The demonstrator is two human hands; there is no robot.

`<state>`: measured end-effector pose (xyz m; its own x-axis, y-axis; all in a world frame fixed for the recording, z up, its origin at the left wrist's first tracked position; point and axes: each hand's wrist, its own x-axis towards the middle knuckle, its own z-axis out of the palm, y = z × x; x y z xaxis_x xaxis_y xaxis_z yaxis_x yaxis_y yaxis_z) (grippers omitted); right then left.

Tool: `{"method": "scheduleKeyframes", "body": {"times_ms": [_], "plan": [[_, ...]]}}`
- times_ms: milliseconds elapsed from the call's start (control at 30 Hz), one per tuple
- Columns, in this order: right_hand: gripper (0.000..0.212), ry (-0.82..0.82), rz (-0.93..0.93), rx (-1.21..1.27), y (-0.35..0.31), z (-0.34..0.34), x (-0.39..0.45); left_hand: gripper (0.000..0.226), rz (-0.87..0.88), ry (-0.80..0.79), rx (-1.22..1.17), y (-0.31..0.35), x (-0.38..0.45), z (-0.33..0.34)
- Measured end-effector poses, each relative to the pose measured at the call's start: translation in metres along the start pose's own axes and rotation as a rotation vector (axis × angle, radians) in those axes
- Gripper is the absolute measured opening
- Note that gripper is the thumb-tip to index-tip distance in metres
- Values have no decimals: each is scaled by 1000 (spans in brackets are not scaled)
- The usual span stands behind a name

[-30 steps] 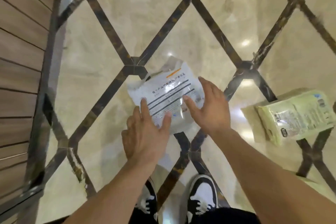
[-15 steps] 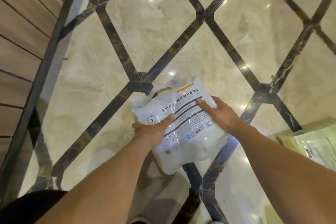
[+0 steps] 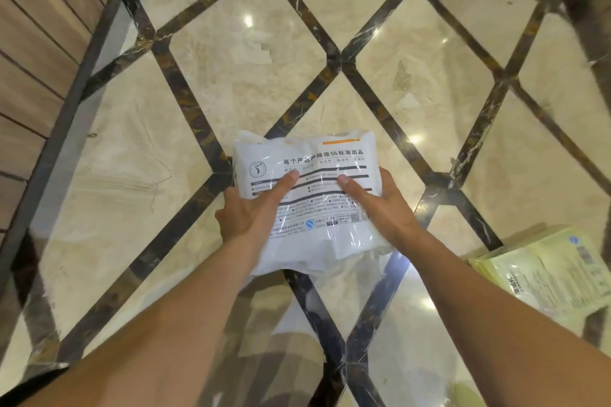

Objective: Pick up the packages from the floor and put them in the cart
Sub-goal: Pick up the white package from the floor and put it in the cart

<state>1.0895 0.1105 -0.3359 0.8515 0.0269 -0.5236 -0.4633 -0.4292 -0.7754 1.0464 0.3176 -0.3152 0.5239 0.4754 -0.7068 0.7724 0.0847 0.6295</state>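
white package [image 3: 317, 195] held off the floor by left hand [image 3: 246, 211] and right hand [image 3: 385, 205].

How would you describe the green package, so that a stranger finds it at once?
Look at the marble floor with dark diagonal bands. The green package lies there at the right edge, beside the right forearm. Unlike the white package, no hand holds it.
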Motion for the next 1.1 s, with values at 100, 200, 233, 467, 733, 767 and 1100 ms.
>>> {"method": "scheduleKeyframes", "body": {"times_ms": [100,200,233,467,733,767,1100], "plan": [[76,81,-52,45,-12,-6,2,104,79,-40,14,11,5,6],[73,103,-95,78,-21,-11,-1,98,125,-32,5,18,3,6],[73,104,-104,74,-23,-14,-3,95,136,-22,-9,20,-1,6],[72,205,-144,88,-81,-75,-88,86,202,-133,-81,64,-85,-7],[67,283,-117,257,-242,-198,-247,53,329,-244,23,234,-289,-60],[70,302,-121,271,-268,-217,-269,54,349,-261,44,264,-319,-66],[68,517,-335,306,-510,-440,-452,99,641,-404,151,523,-597,-80]]}}
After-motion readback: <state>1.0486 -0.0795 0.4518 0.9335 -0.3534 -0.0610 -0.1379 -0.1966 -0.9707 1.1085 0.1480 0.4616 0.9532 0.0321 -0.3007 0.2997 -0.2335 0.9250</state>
